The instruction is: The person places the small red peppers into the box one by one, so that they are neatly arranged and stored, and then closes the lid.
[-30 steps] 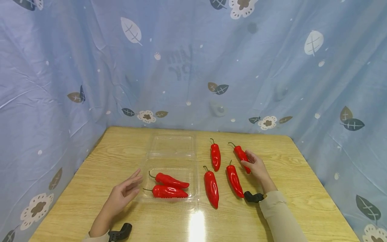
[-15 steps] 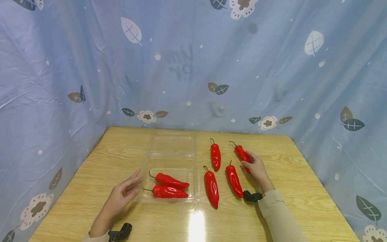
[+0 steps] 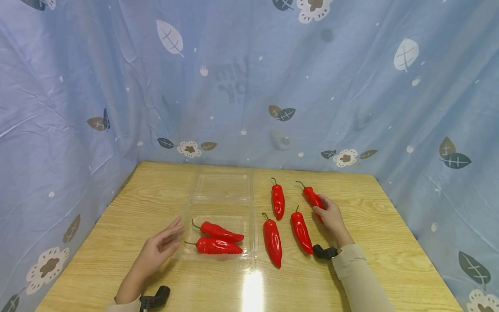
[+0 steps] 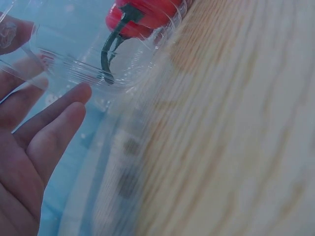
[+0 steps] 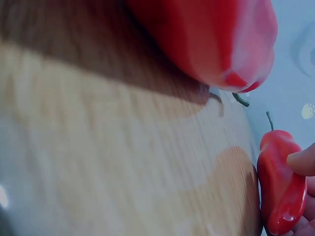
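Observation:
At the far right, my right hand [image 3: 330, 216] pinches a long red pepper [image 3: 311, 196] with a green stem. In the right wrist view the thumb [image 5: 301, 161] lies on that pepper [image 5: 275, 172], with fingers on its other side. My left hand [image 3: 156, 251] is at the left edge of a clear plastic box [image 3: 250, 227], fingers relaxed and extended. In the left wrist view its fingertips [image 4: 81, 93] are at the box wall; whether they touch cannot be told. Two red peppers [image 3: 220, 232] lie side by side in the box.
Three more red peppers lie on the wooden table [image 3: 331, 281] between box and right hand: one at the back [image 3: 278, 201], one in front [image 3: 272, 242], one beside my right wrist [image 3: 301, 232]. The box's lid [image 3: 224, 186] lies folded back. A blue curtain [image 3: 241, 86] surrounds the table.
The pepper at my right hand has shifted slightly right and away, and the thumb has come onto it. My left hand and the other peppers look the same.

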Action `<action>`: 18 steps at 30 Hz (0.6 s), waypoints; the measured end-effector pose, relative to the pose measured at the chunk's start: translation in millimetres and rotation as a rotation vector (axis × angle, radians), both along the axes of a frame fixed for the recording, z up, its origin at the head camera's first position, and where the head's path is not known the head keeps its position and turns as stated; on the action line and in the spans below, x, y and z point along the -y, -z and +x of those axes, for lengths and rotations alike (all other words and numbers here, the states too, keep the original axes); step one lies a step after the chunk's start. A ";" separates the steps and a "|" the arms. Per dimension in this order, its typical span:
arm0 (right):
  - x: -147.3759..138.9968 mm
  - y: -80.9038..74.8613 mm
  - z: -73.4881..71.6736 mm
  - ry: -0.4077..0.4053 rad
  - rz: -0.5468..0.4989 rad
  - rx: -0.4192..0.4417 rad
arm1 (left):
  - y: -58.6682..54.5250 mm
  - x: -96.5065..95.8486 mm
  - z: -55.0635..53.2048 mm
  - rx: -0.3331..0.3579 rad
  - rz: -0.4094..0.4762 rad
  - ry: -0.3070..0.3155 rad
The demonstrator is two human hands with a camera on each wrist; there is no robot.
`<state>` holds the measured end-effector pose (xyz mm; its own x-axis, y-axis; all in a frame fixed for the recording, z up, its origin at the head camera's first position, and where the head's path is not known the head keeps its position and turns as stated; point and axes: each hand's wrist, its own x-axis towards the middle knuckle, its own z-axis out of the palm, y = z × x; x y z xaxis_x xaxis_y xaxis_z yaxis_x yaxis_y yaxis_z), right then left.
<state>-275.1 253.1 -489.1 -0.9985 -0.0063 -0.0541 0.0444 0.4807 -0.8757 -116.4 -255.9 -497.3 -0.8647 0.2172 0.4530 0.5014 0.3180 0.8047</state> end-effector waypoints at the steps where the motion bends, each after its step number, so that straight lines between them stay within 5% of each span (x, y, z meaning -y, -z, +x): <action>1: -0.3 0.3 -0.1 0.002 0.003 -0.002 | 0.2 -0.1 0.0 0.002 0.001 0.000; 18: 0.7 -1.2 1.4 0.043 0.026 -0.020 | 0.8 -0.6 -0.1 0.009 -0.001 -0.011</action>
<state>-273.7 252.4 -487.9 -0.9987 0.0383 -0.0333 0.0481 0.5013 -0.8639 -116.6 -255.3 -498.1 -0.8709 0.2085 0.4450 0.4908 0.3244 0.8086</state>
